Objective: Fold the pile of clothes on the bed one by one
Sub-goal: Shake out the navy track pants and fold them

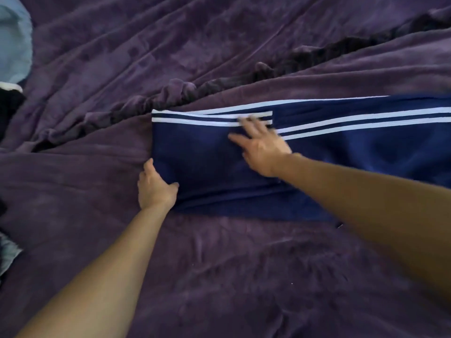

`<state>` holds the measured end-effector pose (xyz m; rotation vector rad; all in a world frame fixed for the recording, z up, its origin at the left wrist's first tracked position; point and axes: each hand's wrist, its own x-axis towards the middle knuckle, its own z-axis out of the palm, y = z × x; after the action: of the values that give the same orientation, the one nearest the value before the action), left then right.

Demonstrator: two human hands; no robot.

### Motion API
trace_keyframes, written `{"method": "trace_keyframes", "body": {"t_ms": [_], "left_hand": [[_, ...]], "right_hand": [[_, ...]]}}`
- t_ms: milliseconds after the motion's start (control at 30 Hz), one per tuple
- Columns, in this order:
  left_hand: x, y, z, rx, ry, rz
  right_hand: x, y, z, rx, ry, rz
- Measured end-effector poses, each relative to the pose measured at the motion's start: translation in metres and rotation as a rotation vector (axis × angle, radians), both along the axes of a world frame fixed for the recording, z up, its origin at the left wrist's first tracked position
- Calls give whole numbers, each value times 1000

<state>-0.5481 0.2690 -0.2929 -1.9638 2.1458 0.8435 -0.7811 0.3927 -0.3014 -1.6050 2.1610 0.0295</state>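
Pinching the folded end w/ thumb on top, left hand (156,187) anchors the navy striped pants (202,162) on the purple blanket (219,264) while right hand (262,147), fingers flat & spread, presses the fold, prob. to smooth it.

Navy garment (207,162) (white stripes along one edge) on purple blanket (219,264).

The bed's purple blanket (219,264) is a plush, fleecy cloth, matt and creased into soft ridges towards the far side. On it, the navy garment (207,162) is a smooth knit with a faint sheen, its white stripes (341,118) flat and slightly brighter. At far left, a pale blue cloth (14,40) looks smooth and matt.
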Motion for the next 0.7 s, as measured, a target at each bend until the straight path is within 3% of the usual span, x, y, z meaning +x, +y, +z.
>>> {"method": "trace_keyframes", "body": {"t_ms": [267,467,700], "left_hand": [[-11,-14,-2,44,365,190],[-63,4,76,-117,581,-27],[-192,135,156,-99,686,-373]], "right_hand": [[-13,60,-25,138,181,-183],[-41,102,2,4,43,-419],[-150,230,68,-229,65,-907]]}}
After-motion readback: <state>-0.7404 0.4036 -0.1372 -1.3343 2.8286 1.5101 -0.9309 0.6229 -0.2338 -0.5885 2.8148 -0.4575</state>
